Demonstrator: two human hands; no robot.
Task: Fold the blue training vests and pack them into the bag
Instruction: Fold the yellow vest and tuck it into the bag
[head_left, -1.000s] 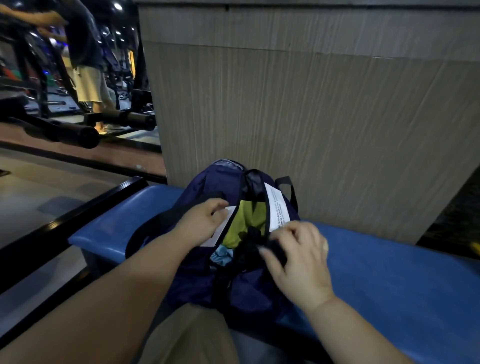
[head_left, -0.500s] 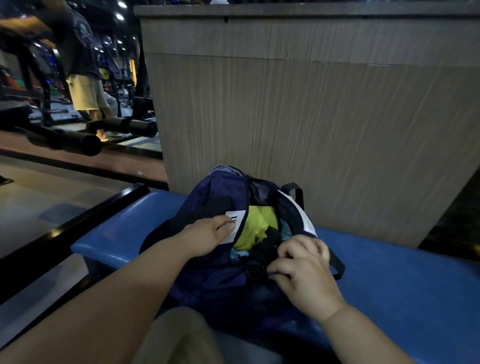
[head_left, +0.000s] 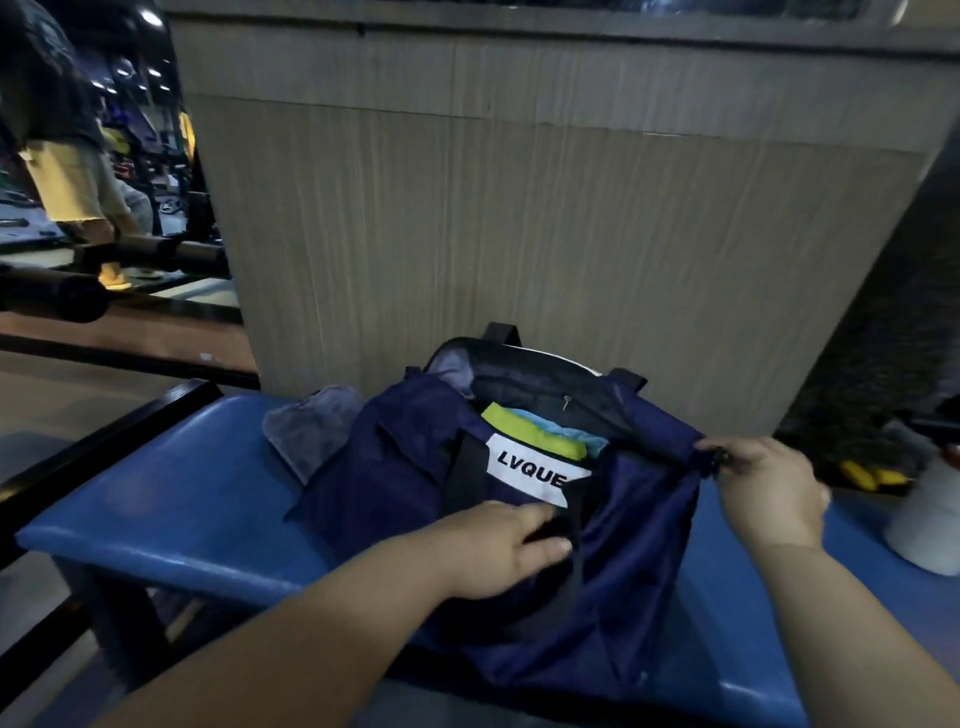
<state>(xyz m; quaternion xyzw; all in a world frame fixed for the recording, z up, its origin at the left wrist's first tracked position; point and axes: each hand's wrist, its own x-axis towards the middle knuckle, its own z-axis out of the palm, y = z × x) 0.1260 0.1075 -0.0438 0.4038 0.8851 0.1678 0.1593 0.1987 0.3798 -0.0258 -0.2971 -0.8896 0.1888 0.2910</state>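
White label (head_left: 535, 475) on bag (head_left: 639, 545) reads "LVQUE" in black; rest of word is hidden. Navy bag is set on blue bench (head_left: 171, 499), top gaping open. Folded light-blue vests (head_left: 574, 432) are seen inside, beside yellow-green fabric (head_left: 535, 435). Bag front is gripped by left hand (head_left: 493, 545), black strap (head_left: 574, 519) between thumb and fingers. Bag's right end is pinched by right hand (head_left: 763, 488), fingers curled. Grey cloth (head_left: 311, 426) lies left of bag.
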